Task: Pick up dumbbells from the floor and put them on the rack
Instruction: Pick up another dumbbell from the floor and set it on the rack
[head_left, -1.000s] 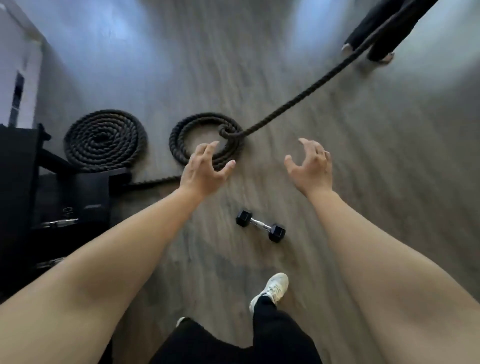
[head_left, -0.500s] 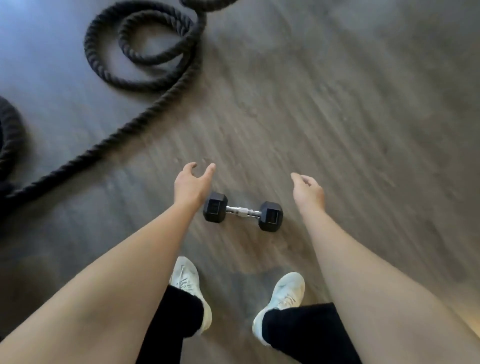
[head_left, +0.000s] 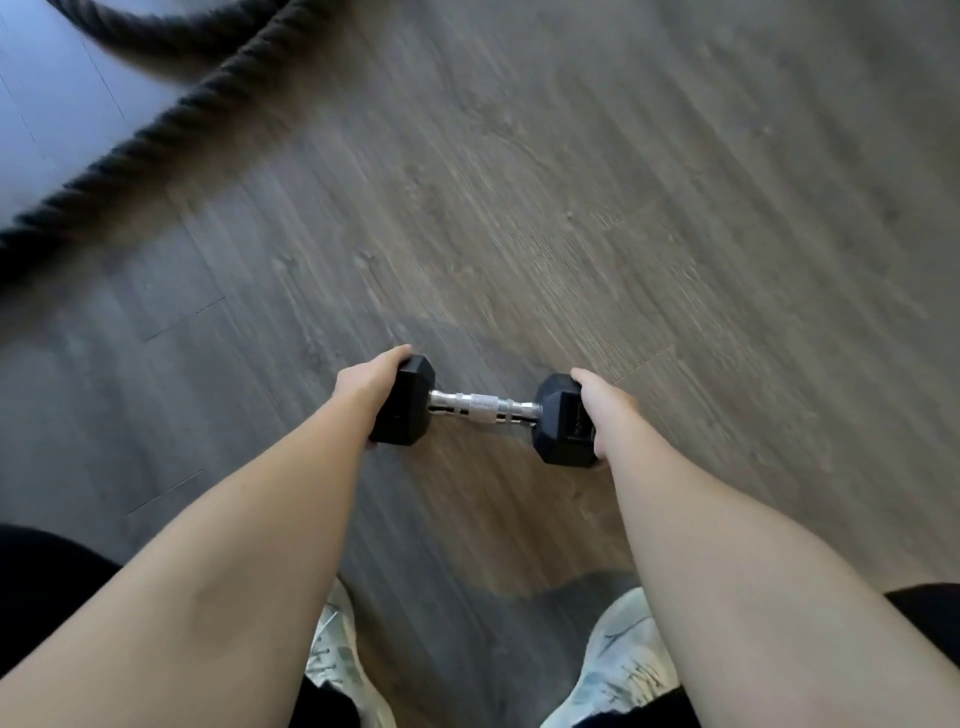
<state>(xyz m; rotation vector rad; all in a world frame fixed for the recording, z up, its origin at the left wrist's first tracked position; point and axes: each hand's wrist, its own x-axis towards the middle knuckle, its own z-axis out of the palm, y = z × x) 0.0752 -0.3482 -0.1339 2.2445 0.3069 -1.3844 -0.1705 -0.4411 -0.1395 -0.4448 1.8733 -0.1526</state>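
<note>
**Dumbbell being gripped at both ends, lift not yet made**

Head view: The pick-up step is judged to be in hand. A single dumbbell (head_left: 483, 410) is being held by its two black hexagonal heads, low over the wood-grain floor (head_left: 623, 208); whether it is being rested on the boards or is just clear of them cannot be told. It is being kept crosswise in front of the person, its knurled chrome handle left bare between the hands. The left hand (head_left: 371, 382) is being closed around the outer face of the left head, with the fingers curled over its far edge. The right hand (head_left: 602, 410) is being wrapped around the outer side of the right head in the same manner, thumb side uppermost. Both forearms are being extended downward and slightly inward, the wrists being kept roughly straight, which suggests a bent or crouched stance. Two pale sneakers (head_left: 618, 670) are being planted just behind the dumbbell, one beneath each arm. A thick dark rope (head_left: 156, 127) is being shown blurred across the upper left, well apart from the hands.

The rack is not being shown here. The next move is judged to call for an even raise with both ends held level, since a grip on the heads offers less purchase than the handle, and then for a turn toward the rack.
</note>
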